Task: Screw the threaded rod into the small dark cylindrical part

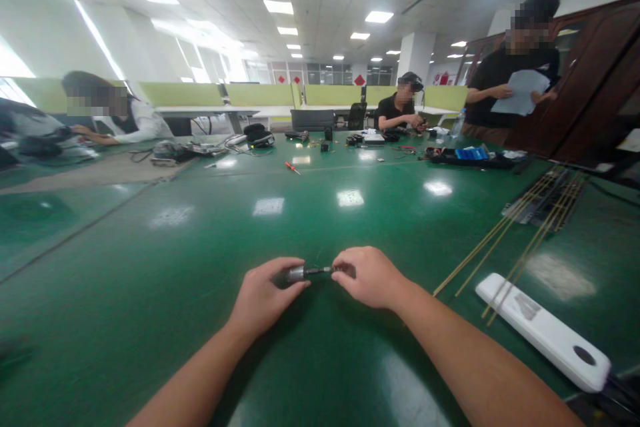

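Observation:
Over the glossy green table [210,320], my left hand [265,293] grips a short silver metal cylinder [296,273] between thumb and fingers. A thin dark shaft [316,271] points from the cylinder toward the right. At the shaft's far end, my right hand [367,277] pinches with thumb and fingertips. Whether a separate small part sits in that pinch is hidden by the fingers. The cylinder and shaft lie nearly level, in line between the two hands.
At the right lie a white power strip [543,330] and several thin wooden sticks [493,240]. A red screwdriver [291,167] rests farther back. Beyond it are a black tray with blue packets [470,155] and a dark pouch [259,136]. Two people sit at the table; another person stands holding papers [520,92].

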The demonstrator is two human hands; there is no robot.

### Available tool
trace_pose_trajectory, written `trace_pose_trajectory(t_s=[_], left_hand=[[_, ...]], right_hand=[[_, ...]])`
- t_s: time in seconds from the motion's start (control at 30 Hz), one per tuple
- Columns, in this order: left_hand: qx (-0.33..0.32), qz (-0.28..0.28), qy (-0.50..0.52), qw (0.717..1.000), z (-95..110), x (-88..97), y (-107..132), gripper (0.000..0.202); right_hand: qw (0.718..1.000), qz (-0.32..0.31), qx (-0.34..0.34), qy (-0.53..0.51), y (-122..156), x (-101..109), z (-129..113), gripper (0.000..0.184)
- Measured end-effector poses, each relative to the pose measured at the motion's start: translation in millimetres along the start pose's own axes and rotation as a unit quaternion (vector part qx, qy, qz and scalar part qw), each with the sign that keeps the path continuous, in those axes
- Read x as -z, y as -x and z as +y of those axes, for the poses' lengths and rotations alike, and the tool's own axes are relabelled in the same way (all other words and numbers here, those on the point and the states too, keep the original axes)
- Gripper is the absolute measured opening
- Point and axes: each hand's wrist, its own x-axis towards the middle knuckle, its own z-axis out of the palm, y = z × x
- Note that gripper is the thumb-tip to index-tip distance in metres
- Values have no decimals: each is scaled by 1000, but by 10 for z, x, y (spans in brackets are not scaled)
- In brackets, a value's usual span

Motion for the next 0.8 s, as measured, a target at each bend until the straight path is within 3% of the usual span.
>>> trace_pose_trajectory(t_s=[0.23, 0.33, 0.47, 0.6, 0.7, 0.8], left_hand=[[108, 88, 29, 990, -107, 102, -84, 49], [166, 87, 113, 976, -179, 133, -99, 63], [235, 83, 232, 940, -175, 188, -86, 67], [251, 72, 308, 915, -74, 395, -34, 65], [249, 93, 225, 937, -119, 689, 106, 65], [255, 88, 28, 962, -339, 1028, 390, 63]], right_hand=[[1000, -5, -3, -24, 6, -6, -44, 16], [1000, -10, 0, -30, 10, -13, -70, 17], [999, -18, 0, -49, 13, -5, -97, 18], [998, -22, 2, -57, 21, 5, -115, 18], [998, -29, 6, -53, 27, 1, -120, 19], [998, -34, 12, -46, 31, -16, -116, 20]])
